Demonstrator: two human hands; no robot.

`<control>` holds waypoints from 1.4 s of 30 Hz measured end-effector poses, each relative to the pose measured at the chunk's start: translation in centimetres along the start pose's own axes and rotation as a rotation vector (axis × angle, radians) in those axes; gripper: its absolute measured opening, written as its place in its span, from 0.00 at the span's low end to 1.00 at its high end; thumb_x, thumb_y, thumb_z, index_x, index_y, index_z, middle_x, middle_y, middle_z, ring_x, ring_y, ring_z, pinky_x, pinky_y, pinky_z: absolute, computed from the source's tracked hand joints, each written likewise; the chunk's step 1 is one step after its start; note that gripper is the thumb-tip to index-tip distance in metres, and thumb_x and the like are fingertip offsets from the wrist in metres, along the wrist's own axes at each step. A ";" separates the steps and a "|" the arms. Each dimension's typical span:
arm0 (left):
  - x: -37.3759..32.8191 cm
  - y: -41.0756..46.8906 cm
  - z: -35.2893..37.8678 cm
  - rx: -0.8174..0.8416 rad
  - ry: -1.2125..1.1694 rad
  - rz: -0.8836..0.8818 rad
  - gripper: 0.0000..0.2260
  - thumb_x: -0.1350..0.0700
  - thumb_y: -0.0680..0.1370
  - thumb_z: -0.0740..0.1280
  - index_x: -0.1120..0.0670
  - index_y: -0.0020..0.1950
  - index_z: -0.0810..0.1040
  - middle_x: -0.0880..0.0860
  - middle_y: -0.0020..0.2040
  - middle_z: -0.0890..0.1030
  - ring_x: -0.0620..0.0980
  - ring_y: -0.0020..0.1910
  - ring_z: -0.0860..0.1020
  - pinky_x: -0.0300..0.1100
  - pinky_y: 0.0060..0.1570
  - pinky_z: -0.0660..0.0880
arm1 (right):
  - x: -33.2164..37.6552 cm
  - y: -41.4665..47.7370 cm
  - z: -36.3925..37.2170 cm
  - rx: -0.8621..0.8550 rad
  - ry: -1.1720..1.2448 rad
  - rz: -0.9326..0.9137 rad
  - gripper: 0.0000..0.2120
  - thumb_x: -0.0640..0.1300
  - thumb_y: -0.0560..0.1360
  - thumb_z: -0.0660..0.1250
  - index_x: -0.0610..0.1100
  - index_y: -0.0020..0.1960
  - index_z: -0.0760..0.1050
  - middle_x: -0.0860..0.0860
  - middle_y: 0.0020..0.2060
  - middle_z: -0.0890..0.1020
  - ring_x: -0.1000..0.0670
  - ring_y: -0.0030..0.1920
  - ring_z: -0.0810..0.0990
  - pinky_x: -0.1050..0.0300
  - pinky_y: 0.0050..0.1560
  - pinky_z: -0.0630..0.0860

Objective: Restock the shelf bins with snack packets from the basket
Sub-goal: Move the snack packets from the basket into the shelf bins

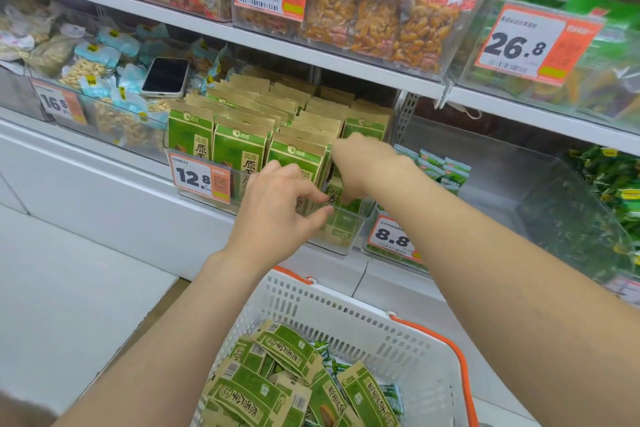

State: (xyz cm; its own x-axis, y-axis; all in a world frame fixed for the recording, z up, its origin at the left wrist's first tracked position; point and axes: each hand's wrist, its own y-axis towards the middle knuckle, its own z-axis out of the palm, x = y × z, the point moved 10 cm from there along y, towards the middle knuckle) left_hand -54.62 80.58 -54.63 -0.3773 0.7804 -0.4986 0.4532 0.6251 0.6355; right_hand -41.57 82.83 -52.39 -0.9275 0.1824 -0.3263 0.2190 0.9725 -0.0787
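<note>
Sunflower seed packet [342, 193] looks light, stiff-ish, crinkly, so I'd grab its top edge. Right hand [360, 163] grips it at bin's [346, 246] front-right corner; left hand [277, 208] touches there, can't tell its grip.

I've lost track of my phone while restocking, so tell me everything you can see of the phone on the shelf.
The phone is a slim smartphone with a pale rim, rounded corners and a dark, glossy, unlit face turned up. It lies tilted on top of pale-blue snack packets at the right end of a clear bin, just left of the rows of green packets. Only the packets under it appear to touch it.
</note>
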 end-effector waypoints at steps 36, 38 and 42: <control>0.1 -0.2 -0.1 0.007 0.024 0.021 0.03 0.51 0.75 0.77 0.45 0.48 0.89 0.41 0.36 0.74 0.46 0.41 0.69 0.44 0.43 0.65 | -3.1 1.0 -2.1 -0.068 0.104 0.036 0.07 0.37 0.77 0.66 0.42 0.45 0.68 0.45 0.45 0.73 0.43 0.39 0.77 0.51 0.37 0.73; 0.0 -0.1 -0.1 0.009 0.033 0.025 0.03 0.51 0.75 0.77 0.45 0.48 0.89 0.41 0.36 0.73 0.47 0.41 0.69 0.44 0.43 0.64 | -3.8 0.8 -2.8 -0.152 0.135 0.094 0.08 0.36 0.77 0.67 0.42 0.49 0.68 0.44 0.48 0.75 0.39 0.47 0.79 0.46 0.49 0.76; -0.1 0.0 -0.2 0.006 0.031 0.034 0.02 0.51 0.75 0.77 0.45 0.46 0.89 0.42 0.35 0.73 0.46 0.41 0.70 0.43 0.43 0.63 | -5.2 1.0 -3.2 -0.277 0.121 0.230 0.11 0.34 0.75 0.68 0.42 0.56 0.74 0.40 0.55 0.81 0.36 0.59 0.79 0.41 0.66 0.70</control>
State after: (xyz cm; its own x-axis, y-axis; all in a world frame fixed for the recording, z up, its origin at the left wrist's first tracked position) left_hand -54.72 80.51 -54.46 -0.3864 0.8006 -0.4580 0.4708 0.5982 0.6484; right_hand -37.52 83.35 -47.78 -0.8962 0.4003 -0.1913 0.3508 0.9034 0.2467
